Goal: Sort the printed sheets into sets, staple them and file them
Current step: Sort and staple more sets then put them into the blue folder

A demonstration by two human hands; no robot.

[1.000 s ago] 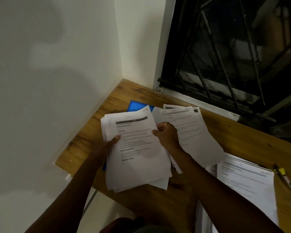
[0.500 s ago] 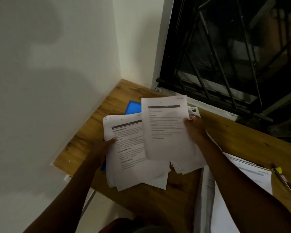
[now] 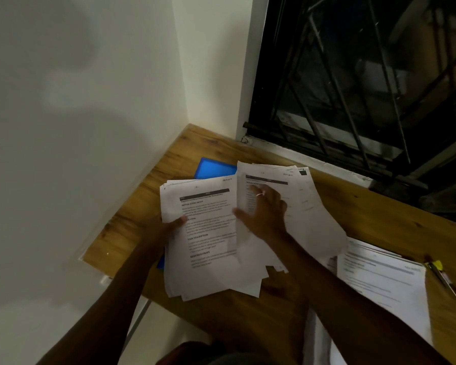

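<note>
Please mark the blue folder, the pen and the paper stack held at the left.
blue folder (image 3: 215,168): head view, exposed far corner above the sheets.
pen (image 3: 445,281): head view, barrel below its yellow end.
paper stack (image 3: 208,248): head view, printed text of the top page.

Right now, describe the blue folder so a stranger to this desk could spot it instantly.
Find the wooden desk set in the wall corner beside the barred window. Near that corner lies a heap of printed sheets, and the blue folder juts out from under its far edge. It is the only bright blue thing among white paper.
</note>
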